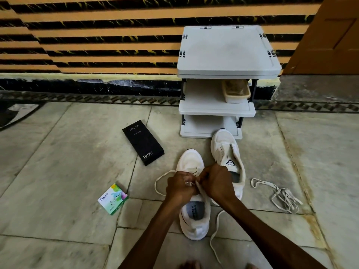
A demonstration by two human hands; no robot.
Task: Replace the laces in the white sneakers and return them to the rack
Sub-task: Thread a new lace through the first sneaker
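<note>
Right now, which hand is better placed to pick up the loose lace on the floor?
Right, probably. The loose lace lies right of the far sneaker, on the side of the right hand; the left hand would have to cross over. Both pinch the threaded lace.

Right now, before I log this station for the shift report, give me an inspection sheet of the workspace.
Surface: stone-tile floor, stained.
Job's things: near sneaker, lace partly threaded; far sneaker before the rack, no lace seen; loose lace on the right.
Clutter: black box, green box on the floor; tray on the rack's middle shelf.
Hands: left hand and right hand both pinch the lace over the near sneaker.
Cables: nothing seen.
Surroundings: striped wall behind.
</note>
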